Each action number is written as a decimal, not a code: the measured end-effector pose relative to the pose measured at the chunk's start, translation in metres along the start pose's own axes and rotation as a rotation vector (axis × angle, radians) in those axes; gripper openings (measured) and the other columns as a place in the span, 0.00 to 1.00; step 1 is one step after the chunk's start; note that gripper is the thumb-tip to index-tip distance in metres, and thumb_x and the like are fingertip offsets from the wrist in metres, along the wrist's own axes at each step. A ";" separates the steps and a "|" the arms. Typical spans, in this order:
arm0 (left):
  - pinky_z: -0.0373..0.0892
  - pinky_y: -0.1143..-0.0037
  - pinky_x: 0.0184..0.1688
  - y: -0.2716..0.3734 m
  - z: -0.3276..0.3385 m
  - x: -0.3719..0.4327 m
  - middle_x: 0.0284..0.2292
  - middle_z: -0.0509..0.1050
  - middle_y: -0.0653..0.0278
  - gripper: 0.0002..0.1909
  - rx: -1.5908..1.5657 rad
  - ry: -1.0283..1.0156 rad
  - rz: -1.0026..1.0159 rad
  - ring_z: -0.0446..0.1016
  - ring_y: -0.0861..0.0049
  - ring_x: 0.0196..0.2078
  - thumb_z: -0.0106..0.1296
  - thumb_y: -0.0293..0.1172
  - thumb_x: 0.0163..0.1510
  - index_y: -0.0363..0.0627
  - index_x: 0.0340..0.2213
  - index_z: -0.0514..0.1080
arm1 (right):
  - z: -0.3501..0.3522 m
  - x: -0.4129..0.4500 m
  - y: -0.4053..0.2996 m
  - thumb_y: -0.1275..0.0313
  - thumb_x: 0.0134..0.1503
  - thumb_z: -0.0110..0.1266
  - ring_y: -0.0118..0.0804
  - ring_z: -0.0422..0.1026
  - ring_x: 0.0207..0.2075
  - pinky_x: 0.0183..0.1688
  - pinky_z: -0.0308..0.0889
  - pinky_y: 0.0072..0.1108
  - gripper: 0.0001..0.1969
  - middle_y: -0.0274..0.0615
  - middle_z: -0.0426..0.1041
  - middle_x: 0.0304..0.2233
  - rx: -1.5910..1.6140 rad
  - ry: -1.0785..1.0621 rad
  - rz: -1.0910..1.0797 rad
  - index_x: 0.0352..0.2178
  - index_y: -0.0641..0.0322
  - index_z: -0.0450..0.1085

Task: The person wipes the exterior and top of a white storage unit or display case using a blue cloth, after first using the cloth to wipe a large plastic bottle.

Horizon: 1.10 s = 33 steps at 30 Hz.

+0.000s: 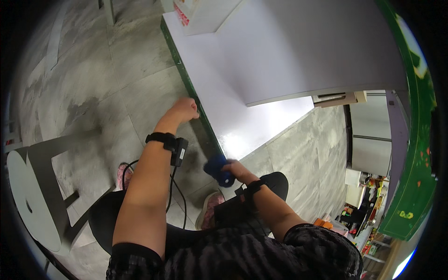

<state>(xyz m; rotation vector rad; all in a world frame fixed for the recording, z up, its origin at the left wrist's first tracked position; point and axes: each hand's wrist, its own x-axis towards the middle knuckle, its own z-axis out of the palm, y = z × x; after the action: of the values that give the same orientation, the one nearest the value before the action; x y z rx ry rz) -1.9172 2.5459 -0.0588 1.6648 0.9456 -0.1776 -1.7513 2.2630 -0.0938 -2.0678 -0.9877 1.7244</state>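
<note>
My right hand [238,170] grips a bunched blue cloth [215,166], blurred, at the near corner of a pale lilac shelf board [206,70]. The cloth lies against the board's green front edge [187,82]. Farther along that edge is my left hand [183,109], its fingers curled into a loose fist with nothing visible in them. Whether its knuckles touch the edge cannot be told. An upright lilac panel [297,45] rises from the board.
A white box [210,17] stands on the far end of the board. At left is a grey stool [35,199] with a round pale top. Black cables [170,192] hang from the wrist device [179,152]. A green-edged panel [409,196] borders the right, with crowded shelves [371,203] behind.
</note>
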 end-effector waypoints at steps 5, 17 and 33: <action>0.67 0.66 0.39 0.042 0.026 -0.036 0.43 0.66 0.57 0.31 -0.394 -0.285 -0.133 0.64 0.70 0.46 0.48 0.51 0.49 0.44 0.49 0.59 | -0.027 -0.007 -0.109 0.74 0.49 0.50 0.33 0.66 0.39 0.42 0.63 0.20 0.24 0.43 0.65 0.39 0.822 0.064 -0.262 0.48 0.68 0.55; 0.67 0.75 0.42 0.118 0.034 -0.080 0.42 0.66 0.62 0.29 -0.884 -0.470 0.314 0.68 0.74 0.42 0.46 0.48 0.51 0.45 0.51 0.56 | -0.106 -0.102 -0.175 0.75 0.47 0.54 0.24 0.66 0.32 0.38 0.62 0.16 0.15 0.32 0.69 0.30 0.462 0.908 -0.597 0.39 0.63 0.65; 0.67 0.78 0.40 0.088 0.010 -0.063 0.37 0.69 0.66 0.22 -0.779 -0.263 0.152 0.68 0.81 0.37 0.47 0.41 0.52 0.44 0.45 0.62 | -0.258 -0.151 -0.285 0.73 0.49 0.54 0.34 0.69 0.40 0.43 0.64 0.22 0.20 0.44 0.68 0.42 0.364 1.552 -1.218 0.44 0.71 0.62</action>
<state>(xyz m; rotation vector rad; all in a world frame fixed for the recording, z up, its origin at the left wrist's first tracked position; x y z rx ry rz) -1.8972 2.5053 0.0402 0.9538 0.5726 0.0738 -1.6089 2.4271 0.2575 -1.2807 -0.8185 -0.3619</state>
